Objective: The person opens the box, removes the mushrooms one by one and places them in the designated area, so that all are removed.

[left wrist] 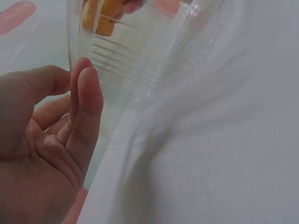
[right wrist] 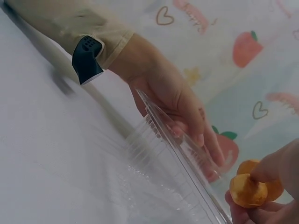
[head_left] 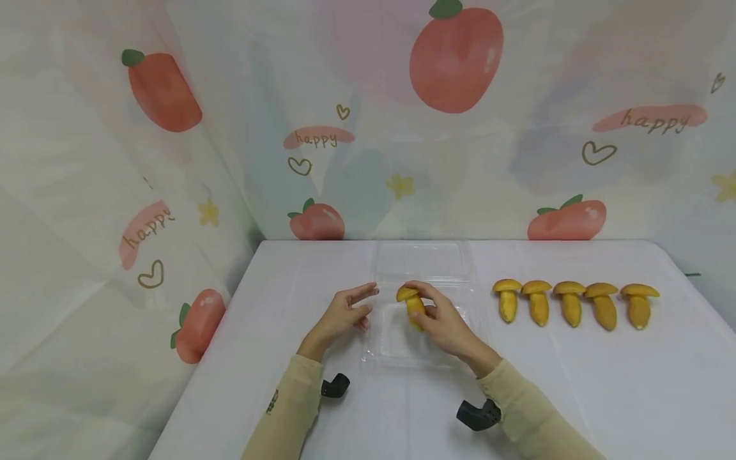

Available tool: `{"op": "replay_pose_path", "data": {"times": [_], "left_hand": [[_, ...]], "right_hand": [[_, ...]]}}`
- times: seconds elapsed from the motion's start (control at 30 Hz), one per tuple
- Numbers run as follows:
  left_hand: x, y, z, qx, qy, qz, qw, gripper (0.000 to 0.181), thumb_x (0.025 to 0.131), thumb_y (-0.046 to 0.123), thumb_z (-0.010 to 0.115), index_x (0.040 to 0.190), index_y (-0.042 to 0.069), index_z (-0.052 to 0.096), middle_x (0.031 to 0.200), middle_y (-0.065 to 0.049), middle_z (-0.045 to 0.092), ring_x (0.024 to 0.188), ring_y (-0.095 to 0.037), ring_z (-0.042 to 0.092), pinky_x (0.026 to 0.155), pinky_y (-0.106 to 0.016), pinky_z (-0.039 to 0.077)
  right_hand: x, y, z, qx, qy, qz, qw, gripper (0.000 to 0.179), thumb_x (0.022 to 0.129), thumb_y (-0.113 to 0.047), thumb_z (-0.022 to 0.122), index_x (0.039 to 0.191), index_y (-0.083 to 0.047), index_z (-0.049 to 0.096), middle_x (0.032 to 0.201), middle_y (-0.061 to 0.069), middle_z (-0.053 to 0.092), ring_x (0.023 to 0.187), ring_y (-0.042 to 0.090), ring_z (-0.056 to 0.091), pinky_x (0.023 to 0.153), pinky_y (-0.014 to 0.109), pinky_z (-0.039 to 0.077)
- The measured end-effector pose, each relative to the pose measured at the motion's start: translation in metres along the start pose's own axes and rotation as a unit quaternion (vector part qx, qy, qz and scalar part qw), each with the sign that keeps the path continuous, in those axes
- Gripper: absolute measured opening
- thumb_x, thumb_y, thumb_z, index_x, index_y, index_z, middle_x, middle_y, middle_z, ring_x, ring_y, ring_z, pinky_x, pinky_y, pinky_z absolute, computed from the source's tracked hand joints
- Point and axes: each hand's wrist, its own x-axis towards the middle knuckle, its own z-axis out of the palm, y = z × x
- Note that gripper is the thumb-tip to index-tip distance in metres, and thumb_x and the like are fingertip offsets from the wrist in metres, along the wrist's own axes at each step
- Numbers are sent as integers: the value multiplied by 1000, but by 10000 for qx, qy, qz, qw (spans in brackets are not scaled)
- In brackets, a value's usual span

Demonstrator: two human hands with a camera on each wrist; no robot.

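Observation:
My right hand [head_left: 443, 322] pinches a yellow mushroom [head_left: 412, 305] by its stem and cap, over a clear plastic clamshell box [head_left: 402, 358]. The mushroom [right wrist: 250, 189] shows stem end first in the right wrist view, between thumb and fingers. My left hand [head_left: 339, 319] is at the box's left side with fingers loosely bent and thumb apart from the index finger. In the left wrist view its fingertips [left wrist: 88, 86] are right at the ribbed clear wall [left wrist: 126, 60]. The box's lid [head_left: 422, 260] lies folded open toward the back.
Several yellow mushrooms [head_left: 571, 303] lie in a row on the white table [head_left: 575, 396], right of the box, caps toward the back. A printed cloth [head_left: 368, 96] hangs behind the table and along its left. Black wrist devices [head_left: 479, 415] stick out from both sleeves.

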Motion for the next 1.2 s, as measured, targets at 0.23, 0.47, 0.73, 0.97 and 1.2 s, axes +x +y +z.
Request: {"op": "replay_pose_path", "data": {"times": [0.23,0.47,0.73,0.97,1.2], "left_hand": [[1,-1,1,-22,19,25,10000,59,97,-2,53,154,2,40,153,-21,49,56,-3,57,57,-18,53],[1,-1,2,-30,-2,43,10000,58,98,-2,52,155,3,39,154,-21,48,56,-4,57,57,-18,53],[1,-2,1,-99,-25,76,9999,59,97,-2,53,154,1,38,154,-23,47,55,-3,57,56,-18,53],[-1,-1,1,-135,-43,71,9999,59,98,-2,53,155,1,38,155,-22,46,55,-3,57,56,-18,53],[0,-1,1,-92,-50,65,9999,59,98,-1,53,155,1,38,155,-22,47,56,-4,57,56,-18,53]], "right_hand": [[-6,0,-9,-124,57,-239,9996,54,95,10,50,147,-3,44,143,28,48,115,50,59,77,20,55],[-15,-3,-18,-262,157,-296,9991,55,94,10,51,147,-3,44,143,27,49,117,48,58,78,21,55],[-23,-9,-27,-435,232,-500,9975,59,90,14,48,146,-2,45,143,25,50,119,42,56,80,22,54],[-27,-9,-36,-489,300,-483,9972,59,91,14,47,147,-2,43,145,24,49,122,43,54,84,19,54],[-35,-13,-47,-519,397,-508,9966,59,92,13,47,148,-2,42,146,23,48,123,44,55,84,18,54]]}}
